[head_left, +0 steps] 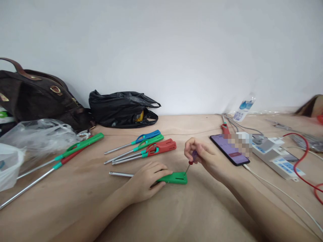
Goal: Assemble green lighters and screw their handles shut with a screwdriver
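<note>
Green plastic-handled long-nozzle lighter [174, 177] with a thin steel tube: flat on the tan wooden bench [176, 215], tube pointing toward the left, handle end toward the right. Left hand [146, 178]: palm down over the join of handle and tube, fingers closed lightly across the green body, pinning it to the bench. Small screwdriver with a purple-and-red grip [192, 159]: pinched upright-tilted in the fingers of the right hand [202, 155], tip touching the right end of the green handle. Right hand just above and to the right of that handle, closed narrowly around the driver. Behind the hands, near: cluster of further long-nozzle lighters, one blue-handled [146, 136], one green-handled [148, 142], one red-handled [161, 148], tubes lying side by side. Farther left, well apart: two more lighters, green [80, 145] and red, partly crossing. Right of the right hand: dark smartphone with a lit purple screen [228, 149], white power strip [277, 158], red cable [304, 158]. Along the wall: brown leather bag [35, 94], black plastic bag [121, 107], clear plastic water bottle [243, 107] lying down. Far left: clear plastic bag [37, 134].
</note>
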Demonstrator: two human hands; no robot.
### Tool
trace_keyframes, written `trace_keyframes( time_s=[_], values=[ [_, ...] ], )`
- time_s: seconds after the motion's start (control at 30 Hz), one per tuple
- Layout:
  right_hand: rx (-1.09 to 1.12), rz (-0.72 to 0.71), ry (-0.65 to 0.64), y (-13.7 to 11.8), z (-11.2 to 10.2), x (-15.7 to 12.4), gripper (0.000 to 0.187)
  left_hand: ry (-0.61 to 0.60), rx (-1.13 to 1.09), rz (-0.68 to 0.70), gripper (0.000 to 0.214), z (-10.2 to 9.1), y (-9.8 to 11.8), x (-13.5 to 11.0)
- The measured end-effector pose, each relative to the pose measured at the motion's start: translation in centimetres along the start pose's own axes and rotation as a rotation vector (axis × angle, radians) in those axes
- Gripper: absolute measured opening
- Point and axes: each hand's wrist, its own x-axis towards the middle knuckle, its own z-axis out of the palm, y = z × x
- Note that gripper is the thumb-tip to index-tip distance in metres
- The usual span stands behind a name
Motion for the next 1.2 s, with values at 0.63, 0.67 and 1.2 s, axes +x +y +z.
trace_keyframes(
  time_s=[0.63, 0.67, 1.2],
  values=[
    [0.012, -0.028, 0.053, -0.29, 0.14, 0.28, 0.023, -0.015, 0.004, 0.002, 0.033, -0.01, -0.09, -0.02],
    [0.016, -0.025, 0.06, -0.36, 0.18, 0.29, 0.024, -0.012, 0.009, 0.003, 0.033, -0.02, -0.08, -0.05],
    [0.025, -0.036, 0.074, 0.2, 0.37, 0.19, 0.033, -0.001, 0.027, 0.013, 0.034, 0.09, -0.26, -0.06]
  ],
)
